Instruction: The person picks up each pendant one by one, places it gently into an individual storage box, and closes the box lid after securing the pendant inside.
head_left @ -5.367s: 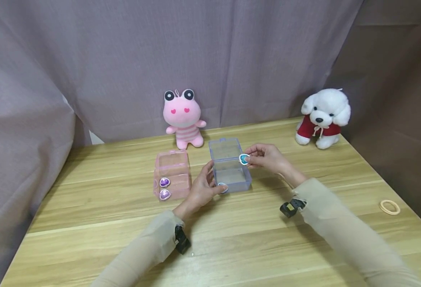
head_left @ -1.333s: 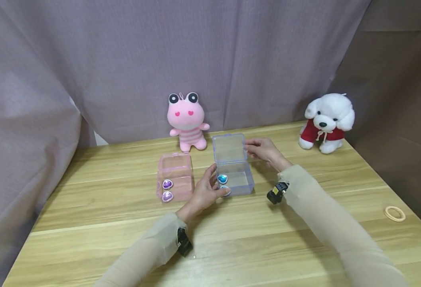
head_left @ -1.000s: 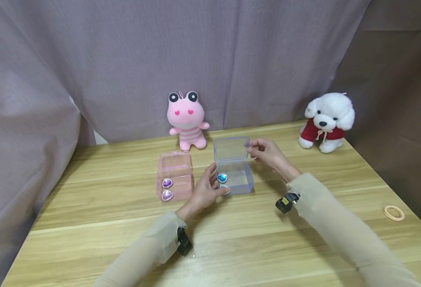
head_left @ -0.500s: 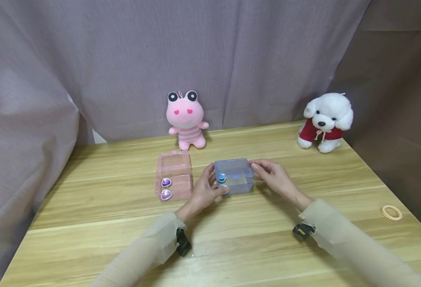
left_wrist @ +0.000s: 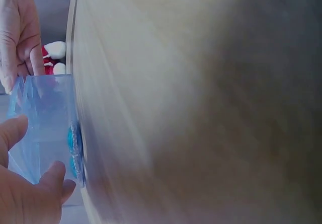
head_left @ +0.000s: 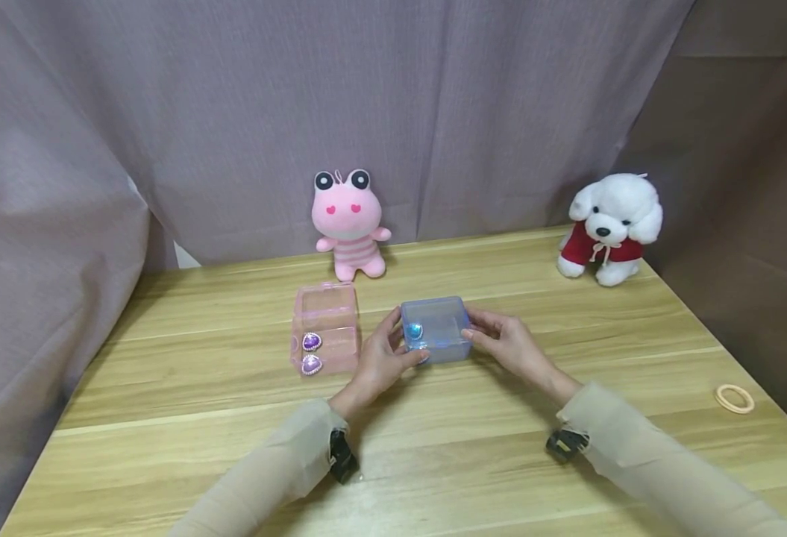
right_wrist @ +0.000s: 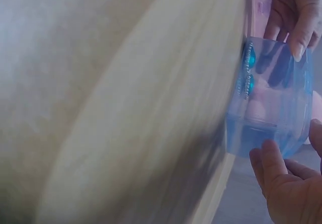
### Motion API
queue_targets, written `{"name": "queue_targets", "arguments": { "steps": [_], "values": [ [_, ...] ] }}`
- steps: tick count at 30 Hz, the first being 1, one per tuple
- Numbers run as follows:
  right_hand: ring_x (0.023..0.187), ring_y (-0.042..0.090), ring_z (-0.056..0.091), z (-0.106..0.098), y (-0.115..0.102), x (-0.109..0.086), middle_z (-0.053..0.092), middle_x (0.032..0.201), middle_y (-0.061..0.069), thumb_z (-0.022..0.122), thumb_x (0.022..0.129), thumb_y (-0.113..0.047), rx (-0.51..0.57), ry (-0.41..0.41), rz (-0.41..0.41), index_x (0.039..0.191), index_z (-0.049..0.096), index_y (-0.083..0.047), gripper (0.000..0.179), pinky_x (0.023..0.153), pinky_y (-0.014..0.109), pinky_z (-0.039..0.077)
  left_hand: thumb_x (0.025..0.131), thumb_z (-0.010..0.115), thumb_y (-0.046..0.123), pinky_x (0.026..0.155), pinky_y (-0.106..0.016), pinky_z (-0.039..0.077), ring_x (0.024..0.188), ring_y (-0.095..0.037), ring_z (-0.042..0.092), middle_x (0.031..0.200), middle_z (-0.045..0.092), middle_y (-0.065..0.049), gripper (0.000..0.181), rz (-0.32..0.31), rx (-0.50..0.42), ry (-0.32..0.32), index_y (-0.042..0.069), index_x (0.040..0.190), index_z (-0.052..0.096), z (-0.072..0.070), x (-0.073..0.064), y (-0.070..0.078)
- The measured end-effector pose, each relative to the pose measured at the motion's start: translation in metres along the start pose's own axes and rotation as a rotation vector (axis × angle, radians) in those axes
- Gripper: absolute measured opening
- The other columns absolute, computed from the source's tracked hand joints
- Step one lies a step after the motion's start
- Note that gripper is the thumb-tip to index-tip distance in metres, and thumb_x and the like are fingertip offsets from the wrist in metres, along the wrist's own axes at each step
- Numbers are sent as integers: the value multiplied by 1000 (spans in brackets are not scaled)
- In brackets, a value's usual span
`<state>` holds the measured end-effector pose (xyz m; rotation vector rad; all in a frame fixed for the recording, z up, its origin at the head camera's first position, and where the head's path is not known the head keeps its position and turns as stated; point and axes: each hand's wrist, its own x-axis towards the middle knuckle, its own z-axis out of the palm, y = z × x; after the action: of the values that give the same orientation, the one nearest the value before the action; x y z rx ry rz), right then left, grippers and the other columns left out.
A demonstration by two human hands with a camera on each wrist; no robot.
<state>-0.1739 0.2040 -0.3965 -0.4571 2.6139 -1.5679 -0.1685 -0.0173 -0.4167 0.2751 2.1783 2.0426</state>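
Observation:
A clear blue plastic box point(head_left: 443, 324) stands on the table with its hinged lid down. My left hand point(head_left: 378, 365) grips the box's left side, thumb at the front. My right hand point(head_left: 509, 347) holds its right end, thumb on the lid's edge and fingers along the side. Through the walls show two blue gems with silvery beaded rims, one dark blue gem point(head_left: 416, 330) behind a lighter one partly covered by the left thumb. In the right wrist view both gems lie on the bottom of the box point(right_wrist: 282, 98), at the left hand's end.
Left of the blue box, an open pink plastic box point(head_left: 342, 350) contains a purple gem point(head_left: 311, 341) and a lilac gem point(head_left: 311, 365). Behind stand a pink plush toy point(head_left: 347, 216) and a white plush dog point(head_left: 611, 224). Beige rings point(head_left: 734, 399) lie near the table's right edge.
Earlier the right hand held a blue gem over the box; that gem is now inside. The right hand then swung the raised lid forward and down. The left hand stayed at the box.

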Motion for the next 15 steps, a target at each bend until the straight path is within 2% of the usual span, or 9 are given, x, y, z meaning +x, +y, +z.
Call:
{"name": "queue_targets", "arguments": {
  "steps": [4,6,10,15],
  "values": [
    [119,39,52,2,3,-1,50,130,30,59,92,-10,14,-3,8,132,44,14,49,95,31,50,75,71,-9,99,-36,47,128,-39,44,145,34,-26,86,30,32,1,-4,146,23,-1,-2,1],
    [119,39,52,3,4,-1,50,130,30,59,92,-10,14,1,-1,131,44,14,48,96,34,49,76,71,-7,99,-35,47,127,-38,45,145,35,-25,85,24,35,-4,-4,146,23,-2,-4,2],
    [120,38,52,4,5,0,50,130,29,59,93,-11,1,9,-1,131,45,13,47,97,38,48,85,67,5,99,-32,47,127,-35,45,144,37,-25,74,11,48,-11,-5,145,24,-4,-7,3],
    [123,38,49,6,6,-1,48,133,27,56,95,-13,15,8,24,132,44,11,46,101,41,44,97,52,22,108,-35,39,129,-29,44,142,41,-20,57,3,146,15,-1,144,30,-5,-9,3]
  ]
}}
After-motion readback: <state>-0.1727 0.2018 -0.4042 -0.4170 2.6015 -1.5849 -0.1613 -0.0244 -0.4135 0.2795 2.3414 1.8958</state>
